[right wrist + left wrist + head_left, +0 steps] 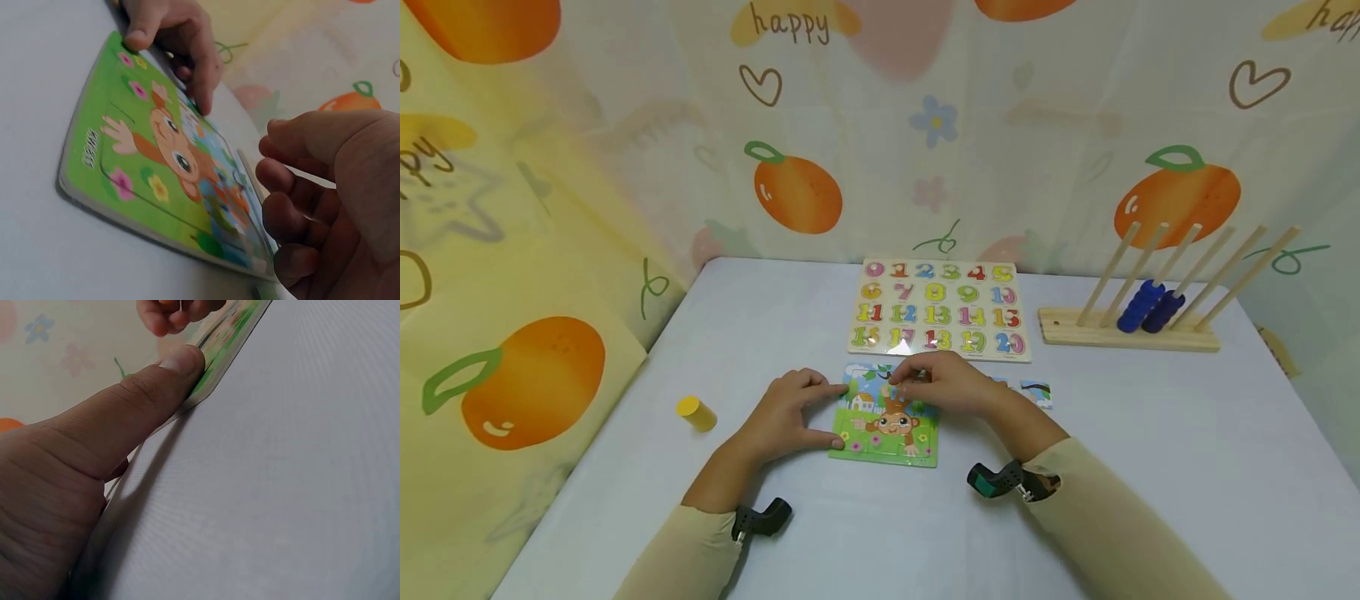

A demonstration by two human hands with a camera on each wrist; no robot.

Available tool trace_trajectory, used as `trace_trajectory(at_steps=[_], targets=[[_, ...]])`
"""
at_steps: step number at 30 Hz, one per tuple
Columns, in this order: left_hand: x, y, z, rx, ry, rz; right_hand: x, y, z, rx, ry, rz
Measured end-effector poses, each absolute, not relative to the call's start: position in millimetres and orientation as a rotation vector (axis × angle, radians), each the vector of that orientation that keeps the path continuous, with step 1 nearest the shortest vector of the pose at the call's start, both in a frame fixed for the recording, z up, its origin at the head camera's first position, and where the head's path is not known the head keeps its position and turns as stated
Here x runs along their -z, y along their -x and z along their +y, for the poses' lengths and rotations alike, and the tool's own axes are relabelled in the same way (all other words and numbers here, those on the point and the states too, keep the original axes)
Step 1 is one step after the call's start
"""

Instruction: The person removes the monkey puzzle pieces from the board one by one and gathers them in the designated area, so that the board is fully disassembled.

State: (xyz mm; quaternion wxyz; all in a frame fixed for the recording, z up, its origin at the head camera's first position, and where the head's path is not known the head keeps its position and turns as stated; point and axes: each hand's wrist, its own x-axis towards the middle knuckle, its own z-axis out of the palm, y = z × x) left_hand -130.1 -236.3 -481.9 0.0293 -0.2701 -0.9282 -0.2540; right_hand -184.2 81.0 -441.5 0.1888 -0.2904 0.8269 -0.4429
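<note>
A monkey jigsaw puzzle point(883, 429) in a green-edged board lies flat on the table. My left hand point(782, 417) is at its left side, thumb and index finger spread along the edge. In the left wrist view, the thumb point(184, 360) presses on the board's corner. Over the upper right part of the puzzle hovers my right hand point(947, 382), its fingers loosely bent. The right wrist view shows nothing between the thumb and fingers of that hand point(331, 187). Part of the puzzle's upper right is hidden under it. Loose puzzle pieces point(1037, 393) lie just right of that hand.
A number board point(940, 317) lies behind the puzzle. To the back right stands a wooden peg rack point(1127, 336) with blue beads point(1141, 307) on two pegs. A yellow cylinder point(697, 413) is left of my left hand. A printed curtain point(880, 125) hangs behind the table.
</note>
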Motion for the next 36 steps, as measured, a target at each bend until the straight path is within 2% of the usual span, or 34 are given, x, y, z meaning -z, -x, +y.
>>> trace_trajectory(at_steps=[22,36], targets=[[482.7,128.3,-234.0,0.771,0.843,-2.842,454.9,173.0,34.6,0.990,0.898,2.509],[482.7,130.8,-236.9,0.758,0.851,-2.828,455.4,169.7,26.2,0.832,0.951,2.580]])
